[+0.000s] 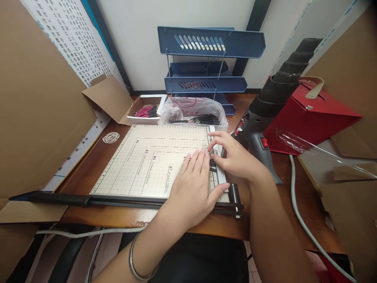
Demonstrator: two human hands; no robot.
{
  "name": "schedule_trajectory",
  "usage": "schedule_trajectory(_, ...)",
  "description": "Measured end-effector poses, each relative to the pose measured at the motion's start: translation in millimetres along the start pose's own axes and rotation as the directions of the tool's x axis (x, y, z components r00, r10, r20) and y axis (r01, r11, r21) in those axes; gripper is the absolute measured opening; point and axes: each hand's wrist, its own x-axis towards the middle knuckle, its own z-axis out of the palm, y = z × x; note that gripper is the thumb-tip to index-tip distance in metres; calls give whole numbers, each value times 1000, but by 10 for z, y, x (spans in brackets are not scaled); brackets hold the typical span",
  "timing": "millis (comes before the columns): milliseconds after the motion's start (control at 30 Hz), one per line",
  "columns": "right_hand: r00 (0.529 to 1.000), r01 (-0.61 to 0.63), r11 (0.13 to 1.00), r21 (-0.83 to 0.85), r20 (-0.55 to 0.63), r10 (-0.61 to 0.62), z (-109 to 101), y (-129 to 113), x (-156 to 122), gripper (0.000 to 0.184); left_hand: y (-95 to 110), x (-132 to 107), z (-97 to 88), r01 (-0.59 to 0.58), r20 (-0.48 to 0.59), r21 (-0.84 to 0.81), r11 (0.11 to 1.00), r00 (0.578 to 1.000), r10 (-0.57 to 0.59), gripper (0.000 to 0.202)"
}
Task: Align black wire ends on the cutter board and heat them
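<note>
A paper cutter (153,161) with a gridded cream board lies on the wooden desk, its black blade arm (73,199) down along the near edge. My left hand (193,184) lies flat on the board's right part, fingers stretched out and together. My right hand (232,155) rests at the board's right ruler edge, its fingertips pressed on a small dark bundle (213,165) of thin items that I cannot make out clearly. The two hands touch at the fingertips.
A clear bag (194,112) of black sticks and a white box (147,112) of pink-tipped sticks sit behind the cutter. A blue tiered tray (206,59) stands at the back. A black heat gun (265,114), a red box (309,114) and rubber bands (111,137) lie around.
</note>
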Motion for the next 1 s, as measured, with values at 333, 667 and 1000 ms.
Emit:
schedule_trajectory(333, 992, -54, 998, 44, 113, 49, 9, -37, 8, 19, -128, 28, -30, -72, 53, -41, 997, 996, 75, 68)
schedule_trajectory(667, 994, -38, 999, 27, 107, 35, 8, -33, 28, 6, 0, 151, 59, 102, -89, -190, 976, 989, -121, 44)
schedule_trajectory(1000, 990, -76, 997, 26, 123, 72, 16, -1, 18, 6, 2, 120, 80, 84, -177, -152, 985, 978, -111, 40)
